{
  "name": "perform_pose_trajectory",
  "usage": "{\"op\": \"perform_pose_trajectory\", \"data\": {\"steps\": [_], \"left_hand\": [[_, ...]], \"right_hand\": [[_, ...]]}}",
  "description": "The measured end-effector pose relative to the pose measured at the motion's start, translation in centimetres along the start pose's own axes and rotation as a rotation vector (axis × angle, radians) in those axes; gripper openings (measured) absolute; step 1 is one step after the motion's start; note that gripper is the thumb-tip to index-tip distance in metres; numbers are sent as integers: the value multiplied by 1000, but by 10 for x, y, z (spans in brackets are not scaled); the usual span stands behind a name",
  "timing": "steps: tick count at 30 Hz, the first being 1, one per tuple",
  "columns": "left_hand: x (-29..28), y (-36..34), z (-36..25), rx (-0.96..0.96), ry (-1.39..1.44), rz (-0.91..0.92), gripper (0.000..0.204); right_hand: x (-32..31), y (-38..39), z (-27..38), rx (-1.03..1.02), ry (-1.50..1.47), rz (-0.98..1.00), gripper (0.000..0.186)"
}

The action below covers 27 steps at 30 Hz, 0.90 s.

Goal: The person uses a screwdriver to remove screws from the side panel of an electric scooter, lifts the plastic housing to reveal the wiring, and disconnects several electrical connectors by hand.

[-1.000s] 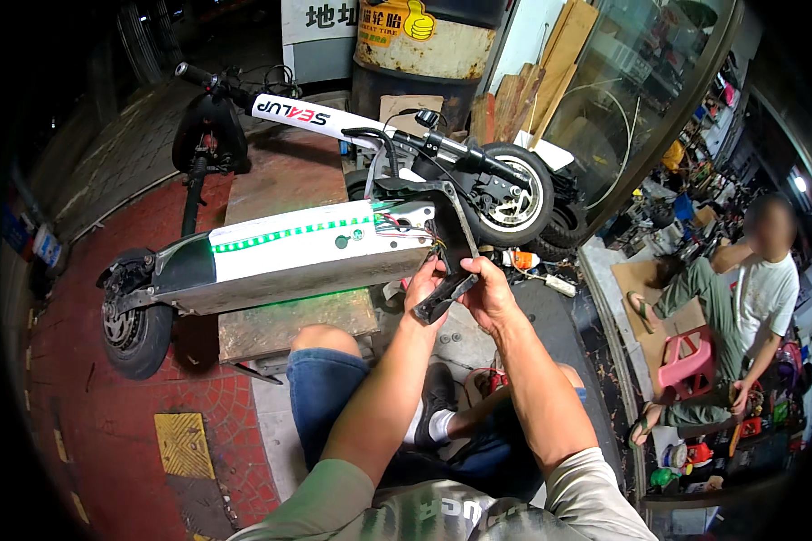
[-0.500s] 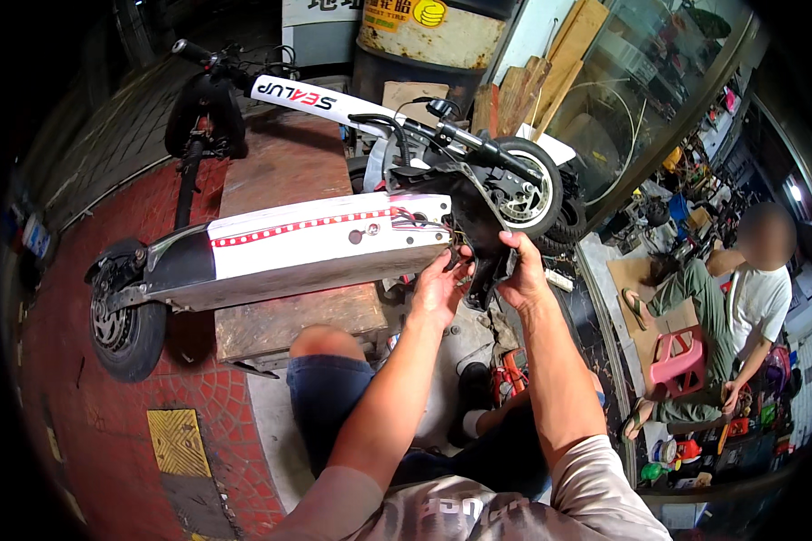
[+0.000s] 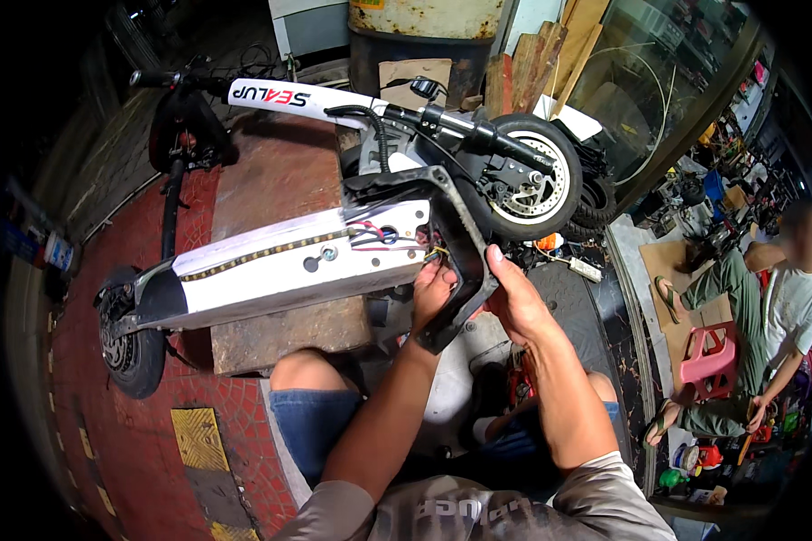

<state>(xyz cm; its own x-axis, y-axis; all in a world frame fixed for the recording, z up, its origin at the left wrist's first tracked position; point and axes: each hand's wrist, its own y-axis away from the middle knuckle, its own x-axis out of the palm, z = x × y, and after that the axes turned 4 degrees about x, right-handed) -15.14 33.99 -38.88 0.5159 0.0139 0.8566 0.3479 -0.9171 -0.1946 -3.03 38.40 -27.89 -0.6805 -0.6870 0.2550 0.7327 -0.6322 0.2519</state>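
An electric scooter's white deck box [image 3: 271, 259] stretches before me, a strip of small lights [image 3: 253, 261] along its side. Red, blue and black wires [image 3: 368, 233] come out near its right end. My right hand [image 3: 521, 305] grips a black frame-like end cover [image 3: 467, 242] by its right edge, thumb on the outside; the cover stands tilted off the deck's end. Reaching in behind the cover's lower part, my left hand [image 3: 434, 287] has its fingers closed on thin wires [image 3: 438, 255] at the deck's open end. The cover hides part of that hand.
A worn wooden block [image 3: 293, 338] supports the deck. The scooter's white stem [image 3: 311, 97] and front wheel [image 3: 537, 176] lie beyond, with the rear wheel [image 3: 138, 365] at left. To the right, a person [image 3: 789, 307] sits near a pink stool [image 3: 708, 361] and cluttered parts.
The black cover has turned to show its hollow frame and stands more upright. My left hand has moved in behind it, onto the wires. The light strip looked red before and is now dull yellow-brown.
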Motion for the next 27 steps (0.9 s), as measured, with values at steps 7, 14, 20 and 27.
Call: {"op": "perform_pose_trajectory", "data": {"steps": [7,14,20,27], "left_hand": [[-4,-16,7,7,241,86,57],[12,-15,9,61,-405,-524,35],[35,-17,6,136,-206,-614,20],[29,-4,10,187,-195,-607,18]], "right_hand": [[-55,-35,17,37,331,147,50],[-82,-77,-24,-279,585,-11,19],[-64,-79,-14,-500,588,36,32],[-66,-99,-21,-628,549,181,36]]}}
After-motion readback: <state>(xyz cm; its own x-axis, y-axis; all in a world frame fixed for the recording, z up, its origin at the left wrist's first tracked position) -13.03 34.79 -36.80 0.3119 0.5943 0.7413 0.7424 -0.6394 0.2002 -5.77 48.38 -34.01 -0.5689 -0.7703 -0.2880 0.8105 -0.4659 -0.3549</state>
